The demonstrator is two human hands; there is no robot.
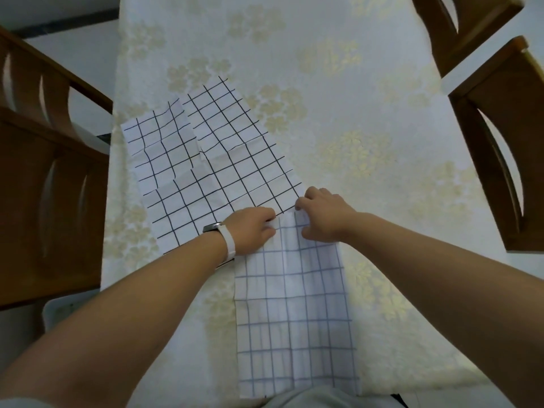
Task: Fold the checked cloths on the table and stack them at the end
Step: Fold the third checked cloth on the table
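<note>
A white cloth with a blue check (pixel 297 304) lies as a long strip from the table's near edge toward the middle. My left hand (pixel 253 229) pinches its far left corner and my right hand (pixel 323 214) pinches its far right corner. Beyond the hands a white cloth with a bold black check (pixel 232 166) lies flat on the table. A second, smaller black-checked cloth (pixel 162 145) lies at its left, partly under it and creased.
The table wears a pale cloth with faded yellow flowers (pixel 353 113). Wooden chairs stand at the left (pixel 50 184) and at the right (pixel 500 136), with another at the far right corner (pixel 462 25). A white band sits on my left wrist (pixel 229 240).
</note>
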